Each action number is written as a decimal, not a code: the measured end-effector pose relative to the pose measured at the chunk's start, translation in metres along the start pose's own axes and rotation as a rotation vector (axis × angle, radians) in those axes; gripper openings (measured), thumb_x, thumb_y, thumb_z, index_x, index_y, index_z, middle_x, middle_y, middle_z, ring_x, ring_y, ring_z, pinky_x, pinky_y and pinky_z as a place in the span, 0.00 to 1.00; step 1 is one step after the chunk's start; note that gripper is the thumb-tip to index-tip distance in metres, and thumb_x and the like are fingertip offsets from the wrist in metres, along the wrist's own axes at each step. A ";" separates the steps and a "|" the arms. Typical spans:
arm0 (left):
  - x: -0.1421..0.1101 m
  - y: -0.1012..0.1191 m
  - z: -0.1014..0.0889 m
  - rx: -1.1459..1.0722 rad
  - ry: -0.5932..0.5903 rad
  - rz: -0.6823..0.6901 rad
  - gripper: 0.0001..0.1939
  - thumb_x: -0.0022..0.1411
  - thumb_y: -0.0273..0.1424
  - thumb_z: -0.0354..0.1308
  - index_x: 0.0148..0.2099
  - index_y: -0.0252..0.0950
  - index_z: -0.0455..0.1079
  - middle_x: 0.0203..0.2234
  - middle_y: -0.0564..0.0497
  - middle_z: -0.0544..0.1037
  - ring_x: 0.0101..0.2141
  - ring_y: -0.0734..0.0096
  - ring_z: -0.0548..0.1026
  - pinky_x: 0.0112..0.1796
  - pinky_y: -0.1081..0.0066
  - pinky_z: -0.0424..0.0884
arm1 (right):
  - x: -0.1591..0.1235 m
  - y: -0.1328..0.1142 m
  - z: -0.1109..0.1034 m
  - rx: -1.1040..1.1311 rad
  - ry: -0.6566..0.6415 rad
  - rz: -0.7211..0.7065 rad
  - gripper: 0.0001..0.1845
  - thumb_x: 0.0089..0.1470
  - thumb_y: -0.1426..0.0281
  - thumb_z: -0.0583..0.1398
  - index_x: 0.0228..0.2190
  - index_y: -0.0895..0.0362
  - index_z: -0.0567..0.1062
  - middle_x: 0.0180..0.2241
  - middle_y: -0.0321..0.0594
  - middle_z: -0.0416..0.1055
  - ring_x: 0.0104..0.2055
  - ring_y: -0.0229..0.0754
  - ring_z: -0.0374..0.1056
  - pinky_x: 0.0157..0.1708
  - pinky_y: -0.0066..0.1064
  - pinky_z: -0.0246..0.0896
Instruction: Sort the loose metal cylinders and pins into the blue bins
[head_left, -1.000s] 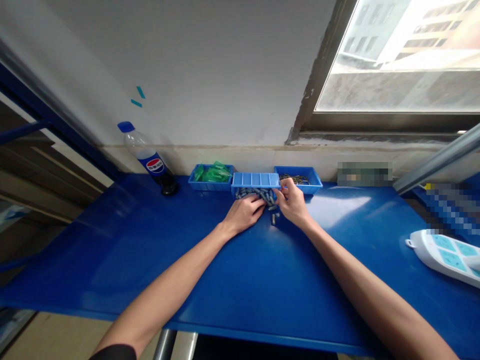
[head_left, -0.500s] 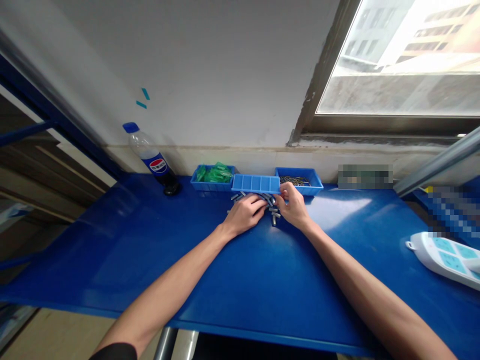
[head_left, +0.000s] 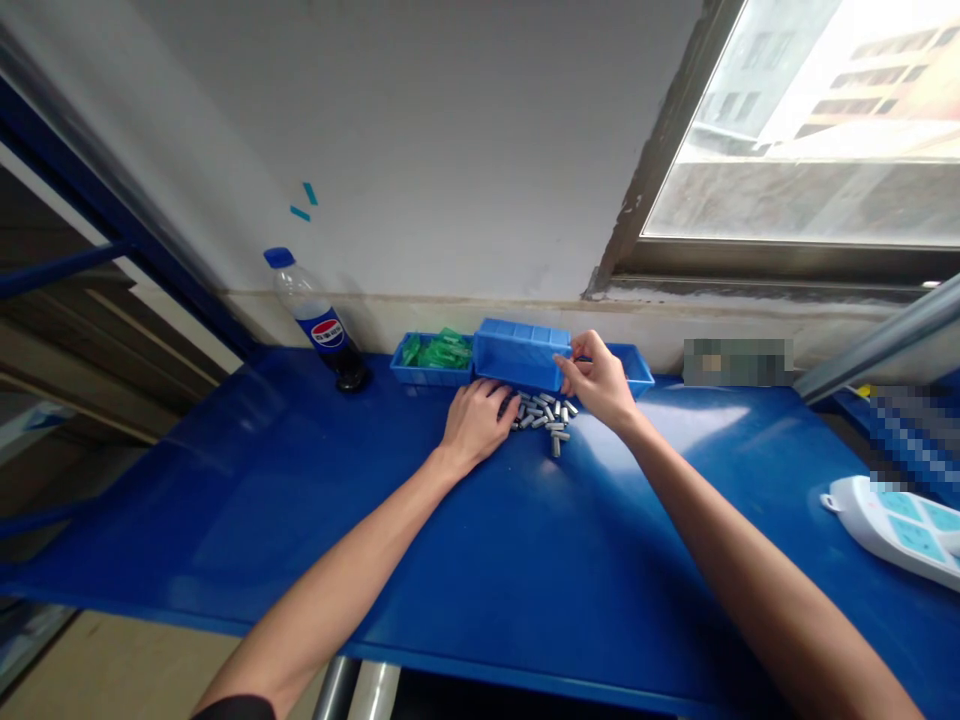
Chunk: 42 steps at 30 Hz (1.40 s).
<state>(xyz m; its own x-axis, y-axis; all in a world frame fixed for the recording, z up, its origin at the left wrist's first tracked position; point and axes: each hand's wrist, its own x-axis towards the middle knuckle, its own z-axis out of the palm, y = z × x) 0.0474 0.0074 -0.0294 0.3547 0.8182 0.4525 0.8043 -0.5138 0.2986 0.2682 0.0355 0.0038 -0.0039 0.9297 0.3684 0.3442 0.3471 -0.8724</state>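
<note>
My right hand (head_left: 602, 383) grips the right end of a blue plastic tray (head_left: 520, 355) and holds it lifted and tipped above the table. Under and in front of it lies a heap of several small grey cylinders (head_left: 545, 415) on the blue table (head_left: 465, 540). My left hand (head_left: 476, 420) rests palm down at the left side of the heap, fingers curled over some of the pieces; what is under them is hidden.
A blue tray of green parts (head_left: 435, 355) stands left of the lifted tray, and another blue tray (head_left: 639, 367) sits behind my right hand. A cola bottle (head_left: 319, 320) stands by the wall. A white power strip (head_left: 896, 520) lies at the right edge.
The blue tray went from lying upside down on the heap to lifted and tipped in my right hand. The grey cylinders now lie uncovered on the table.
</note>
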 end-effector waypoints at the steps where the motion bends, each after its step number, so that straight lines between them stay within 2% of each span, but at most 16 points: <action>1: -0.001 -0.002 0.001 -0.002 -0.019 -0.010 0.17 0.76 0.39 0.51 0.52 0.37 0.79 0.50 0.44 0.82 0.51 0.55 0.78 0.51 0.56 0.73 | 0.008 -0.003 -0.001 -0.005 -0.015 0.019 0.18 0.55 0.56 0.66 0.35 0.50 0.62 0.23 0.28 0.66 0.18 0.39 0.68 0.18 0.30 0.60; 4: -0.002 -0.005 0.006 -0.024 -0.057 0.004 0.19 0.76 0.39 0.50 0.57 0.37 0.76 0.53 0.43 0.81 0.54 0.56 0.77 0.54 0.57 0.72 | 0.031 -0.010 -0.001 -0.067 -0.015 0.088 0.17 0.52 0.59 0.67 0.34 0.51 0.65 0.24 0.28 0.67 0.18 0.37 0.67 0.19 0.29 0.61; 8: -0.004 -0.002 0.010 -0.124 -0.079 0.070 0.20 0.77 0.39 0.48 0.56 0.35 0.77 0.52 0.43 0.81 0.53 0.59 0.78 0.56 0.59 0.72 | 0.052 -0.010 -0.001 -0.144 0.005 0.204 0.13 0.51 0.66 0.67 0.34 0.52 0.68 0.19 0.29 0.69 0.17 0.39 0.67 0.19 0.31 0.62; 11: -0.005 0.001 0.009 -0.164 -0.107 0.083 0.21 0.77 0.40 0.48 0.59 0.35 0.76 0.53 0.42 0.80 0.54 0.58 0.77 0.56 0.57 0.73 | 0.056 -0.003 -0.003 -0.137 0.028 0.230 0.14 0.48 0.70 0.69 0.35 0.53 0.72 0.20 0.33 0.73 0.19 0.42 0.71 0.19 0.31 0.64; 15: -0.005 0.003 0.009 -0.139 -0.135 0.094 0.25 0.77 0.42 0.47 0.65 0.34 0.72 0.60 0.39 0.75 0.59 0.55 0.72 0.58 0.54 0.71 | 0.046 0.010 -0.009 -0.020 0.051 0.225 0.14 0.49 0.70 0.68 0.39 0.54 0.75 0.26 0.39 0.79 0.26 0.45 0.77 0.27 0.35 0.72; 18: -0.006 0.006 0.010 -0.090 -0.171 0.105 0.27 0.77 0.45 0.47 0.66 0.35 0.71 0.63 0.40 0.73 0.60 0.52 0.69 0.59 0.50 0.69 | 0.027 0.017 -0.020 -0.120 0.072 0.136 0.12 0.53 0.68 0.65 0.42 0.54 0.77 0.33 0.41 0.82 0.32 0.47 0.79 0.35 0.39 0.74; 20: -0.007 0.011 0.010 -0.087 -0.203 0.131 0.26 0.77 0.45 0.46 0.65 0.36 0.72 0.63 0.42 0.73 0.59 0.52 0.68 0.58 0.49 0.69 | 0.012 0.021 -0.030 -0.340 0.068 0.018 0.10 0.55 0.66 0.65 0.40 0.54 0.79 0.35 0.43 0.82 0.38 0.50 0.78 0.42 0.43 0.73; 22: -0.007 0.015 0.009 -0.103 -0.211 0.164 0.25 0.77 0.44 0.46 0.64 0.38 0.72 0.62 0.44 0.74 0.58 0.53 0.69 0.58 0.49 0.69 | -0.004 0.027 -0.040 -0.609 0.007 -0.124 0.11 0.57 0.60 0.66 0.38 0.54 0.81 0.38 0.47 0.83 0.46 0.57 0.76 0.49 0.49 0.69; 24: -0.005 0.019 0.007 -0.105 -0.159 0.184 0.23 0.77 0.42 0.47 0.63 0.38 0.74 0.61 0.44 0.75 0.58 0.54 0.69 0.59 0.50 0.68 | -0.018 0.034 -0.049 -0.746 -0.034 -0.181 0.14 0.57 0.57 0.67 0.39 0.54 0.82 0.37 0.50 0.82 0.47 0.60 0.73 0.49 0.51 0.67; 28: 0.003 0.021 0.004 -0.022 -0.006 0.167 0.23 0.76 0.41 0.49 0.63 0.35 0.74 0.66 0.40 0.70 0.67 0.47 0.60 0.64 0.47 0.61 | -0.035 0.046 -0.060 -0.806 -0.090 -0.285 0.12 0.59 0.61 0.67 0.43 0.53 0.81 0.40 0.49 0.81 0.47 0.59 0.70 0.48 0.48 0.64; 30: 0.007 0.020 0.004 0.015 -0.016 0.143 0.25 0.76 0.41 0.48 0.66 0.35 0.71 0.65 0.39 0.71 0.70 0.46 0.56 0.67 0.44 0.56 | -0.038 0.046 -0.063 -0.831 -0.141 -0.327 0.09 0.62 0.63 0.64 0.41 0.53 0.81 0.39 0.48 0.81 0.45 0.57 0.70 0.46 0.44 0.63; 34: 0.015 0.021 0.007 -0.002 -0.130 0.165 0.23 0.78 0.40 0.46 0.66 0.39 0.71 0.59 0.42 0.76 0.65 0.54 0.67 0.70 0.43 0.52 | -0.040 0.037 -0.069 -0.915 -0.213 -0.417 0.12 0.69 0.63 0.58 0.42 0.55 0.79 0.37 0.47 0.80 0.41 0.52 0.70 0.43 0.40 0.59; 37: 0.024 0.019 0.009 -0.043 -0.139 0.227 0.21 0.76 0.31 0.48 0.64 0.38 0.73 0.57 0.43 0.78 0.59 0.59 0.73 0.68 0.49 0.58 | -0.040 0.029 -0.072 -0.927 -0.188 -0.470 0.14 0.71 0.61 0.55 0.42 0.55 0.79 0.36 0.46 0.79 0.40 0.50 0.69 0.42 0.38 0.57; 39: 0.034 0.013 0.011 -0.075 -0.162 0.265 0.23 0.71 0.23 0.50 0.65 0.37 0.72 0.58 0.43 0.78 0.57 0.60 0.76 0.62 0.57 0.69 | -0.041 0.024 -0.072 -0.932 -0.169 -0.490 0.15 0.71 0.61 0.55 0.42 0.55 0.79 0.35 0.46 0.78 0.40 0.50 0.69 0.42 0.38 0.57; 42: 0.051 -0.001 0.011 -0.117 -0.177 0.280 0.29 0.63 0.15 0.52 0.62 0.37 0.74 0.56 0.44 0.80 0.57 0.60 0.76 0.60 0.58 0.71 | -0.042 0.018 -0.070 -0.933 -0.175 -0.518 0.16 0.71 0.61 0.55 0.41 0.56 0.79 0.35 0.46 0.78 0.39 0.49 0.69 0.41 0.38 0.56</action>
<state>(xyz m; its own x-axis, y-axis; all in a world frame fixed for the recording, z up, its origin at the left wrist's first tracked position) 0.0704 0.0526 -0.0158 0.6393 0.6679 0.3812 0.6073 -0.7426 0.2826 0.3402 -0.0056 -0.0043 -0.4633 0.7272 0.5065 0.8408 0.5412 -0.0079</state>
